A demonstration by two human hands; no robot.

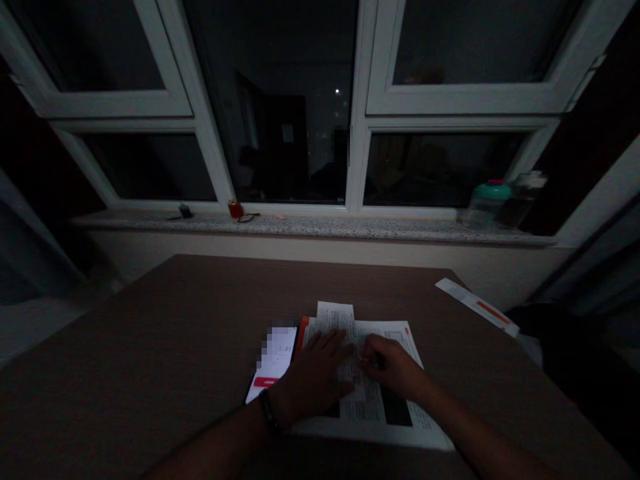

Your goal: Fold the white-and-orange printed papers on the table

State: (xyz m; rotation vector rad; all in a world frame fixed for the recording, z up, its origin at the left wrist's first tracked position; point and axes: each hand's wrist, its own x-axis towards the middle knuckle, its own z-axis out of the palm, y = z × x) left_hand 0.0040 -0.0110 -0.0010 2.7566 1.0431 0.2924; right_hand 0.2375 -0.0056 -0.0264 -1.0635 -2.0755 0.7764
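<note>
An open printed book [395, 435] lies on the table, with text columns and dark picture blocks on its pages. Over it rests a narrow printed paper strip [336, 311], its top end sticking out past the book's upper edge. My left hand [317, 373] is spread flat on the strip and the left page, a dark band around its wrist. Close to its right, my right hand [390, 363] is closed in a pinch at the strip's right edge; whatever its fingertips hold is too dark to make out. A lit phone [276, 367] lies left of the book, partly behind my left forearm.
The brown table [175, 333] reaches toward a granite windowsill [320, 225]. A white paper sleeve [475, 305] lies at the table's right edge. On the sill stand a small red jar [235, 209] and a green-topped clear bottle [487, 203]. The room is dim.
</note>
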